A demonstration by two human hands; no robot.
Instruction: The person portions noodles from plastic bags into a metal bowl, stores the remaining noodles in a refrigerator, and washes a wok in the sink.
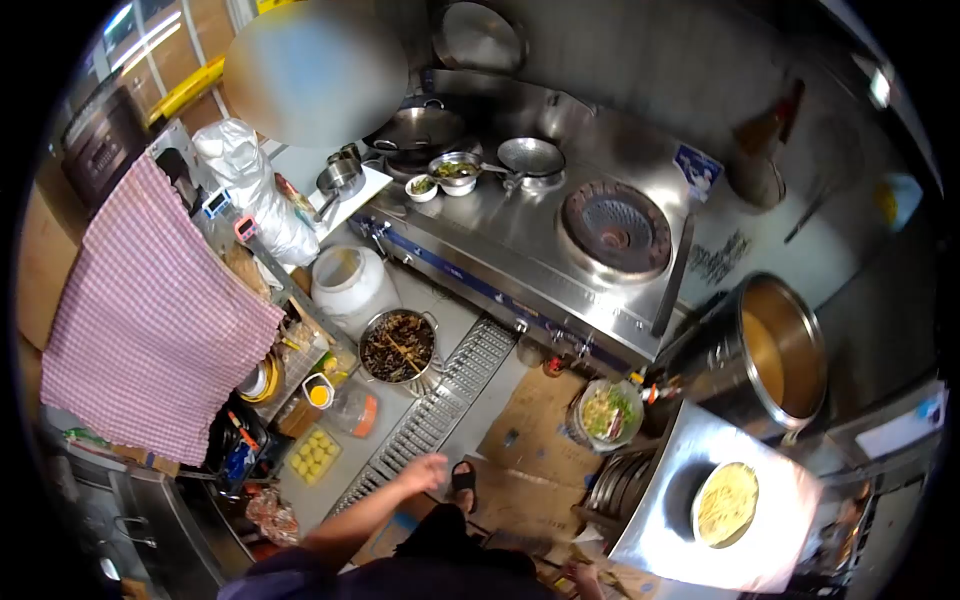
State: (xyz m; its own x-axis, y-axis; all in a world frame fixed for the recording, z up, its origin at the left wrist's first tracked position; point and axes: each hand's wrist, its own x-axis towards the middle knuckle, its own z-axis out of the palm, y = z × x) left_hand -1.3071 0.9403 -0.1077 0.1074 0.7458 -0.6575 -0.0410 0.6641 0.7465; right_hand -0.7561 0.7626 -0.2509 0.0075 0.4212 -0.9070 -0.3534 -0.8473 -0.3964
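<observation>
Yellowish material shows by the right hand, cut off at the lower edge, so its grip cannot be told. Blurred, the left hand seems empty, fingers loosely parted. Beyond them, a pot of dark pieces stands near the metal drain grate; cardboard covers floor alongside.

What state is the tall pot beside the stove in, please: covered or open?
Open: no lid sits on the pot, and its brownish contents show from above.
</observation>
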